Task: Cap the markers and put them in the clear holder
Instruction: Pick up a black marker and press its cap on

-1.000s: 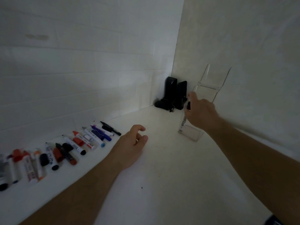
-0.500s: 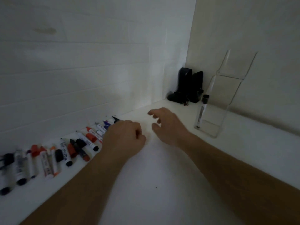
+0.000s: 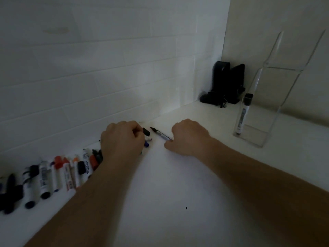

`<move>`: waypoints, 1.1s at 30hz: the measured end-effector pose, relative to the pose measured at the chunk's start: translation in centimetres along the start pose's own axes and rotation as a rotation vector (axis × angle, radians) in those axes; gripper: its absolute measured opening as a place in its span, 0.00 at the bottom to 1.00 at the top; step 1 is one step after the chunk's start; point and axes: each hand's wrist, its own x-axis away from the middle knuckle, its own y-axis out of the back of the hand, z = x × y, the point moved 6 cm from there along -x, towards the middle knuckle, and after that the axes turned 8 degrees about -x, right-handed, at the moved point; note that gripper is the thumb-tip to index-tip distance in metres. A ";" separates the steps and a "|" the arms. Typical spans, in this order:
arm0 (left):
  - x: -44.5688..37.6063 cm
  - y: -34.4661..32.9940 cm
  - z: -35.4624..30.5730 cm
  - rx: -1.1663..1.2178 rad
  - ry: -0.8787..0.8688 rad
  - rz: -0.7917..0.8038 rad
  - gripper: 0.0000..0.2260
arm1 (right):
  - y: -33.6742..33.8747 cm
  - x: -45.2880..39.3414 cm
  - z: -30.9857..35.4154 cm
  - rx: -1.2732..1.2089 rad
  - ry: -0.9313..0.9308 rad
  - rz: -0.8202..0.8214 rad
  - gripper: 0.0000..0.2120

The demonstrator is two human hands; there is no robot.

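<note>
A row of markers and loose caps point(image 3: 58, 171) lies along the white wall at the left. My left hand point(image 3: 122, 138) is closed over the row's right end and pinches a black cap point(image 3: 146, 131). My right hand point(image 3: 188, 137) grips a thin uncapped black marker point(image 3: 160, 134), its tip pointing toward the cap. A small gap separates tip and cap. The clear holder point(image 3: 256, 111) stands at the right by the wall, with one capped black marker point(image 3: 243, 114) upright inside it.
A black device point(image 3: 224, 84) sits in the corner behind the holder. White tiled wall runs along the left and back. A blue marker end point(image 3: 146, 144) pokes out under my left hand. The white counter point(image 3: 178, 193) spreads in front of me.
My right hand left the holder, where the capped marker now stands, came back left and took the thin black marker. My left hand closed on a black cap.
</note>
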 end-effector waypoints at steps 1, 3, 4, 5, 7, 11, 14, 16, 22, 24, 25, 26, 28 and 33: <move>0.0 -0.1 -0.1 0.007 -0.002 0.003 0.09 | 0.2 0.5 -0.5 -0.022 -0.021 0.020 0.19; 0.2 -0.1 -0.4 0.009 -0.009 -0.002 0.09 | -0.1 1.3 -0.7 -0.073 0.010 0.020 0.26; 0.3 0.0 -0.5 0.006 -0.017 -0.007 0.10 | -0.6 1.5 -0.3 -0.104 0.061 0.003 0.27; 0.4 0.0 -0.7 0.008 -0.025 -0.011 0.10 | -1.1 1.8 0.2 -0.119 0.104 -0.009 0.25; 0.5 -0.1 -0.9 0.038 -0.015 0.003 0.11 | -1.4 2.2 0.4 -0.108 0.106 -0.025 0.21; -0.9 -0.5 -1.6 0.100 0.011 0.125 0.13 | 0.4 3.9 -2.4 -0.029 -0.066 0.039 0.14; -3.3 -0.8 -2.5 0.036 -0.013 0.270 0.19 | 1.0 5.0 -4.6 0.059 -0.104 0.076 0.14; -4.4 -1.0 -3.1 0.072 -0.012 0.332 0.20 | 0.4 4.9 -5.3 0.041 -0.081 0.027 0.17; -3.3 0.7 -6.7 0.190 -0.095 0.184 0.19 | -0.6 4.0 -6.0 -0.100 -0.057 -0.194 0.15; -1.4 1.5 -8.9 0.261 -0.184 0.206 0.16 | -0.5 4.0 -6.4 -0.158 -0.082 -0.187 0.15; 0.0 1.9 -10.6 0.252 -0.302 0.271 0.15 | -0.2 3.9 -6.6 -0.185 -0.100 -0.185 0.16; 1.9 2.2 -12.4 0.238 -0.459 0.373 0.15 | 0.0 3.7 -6.8 -0.206 -0.113 -0.179 0.15; 6.4 2.4 -15.2 0.248 -0.691 0.636 0.12 | 0.2 3.5 -7.3 -0.276 -0.146 -0.132 0.15; 12.5 1.4 -17.5 0.220 -0.854 0.738 0.06 | 0.5 3.8 -8.2 -0.532 -0.136 -0.154 0.18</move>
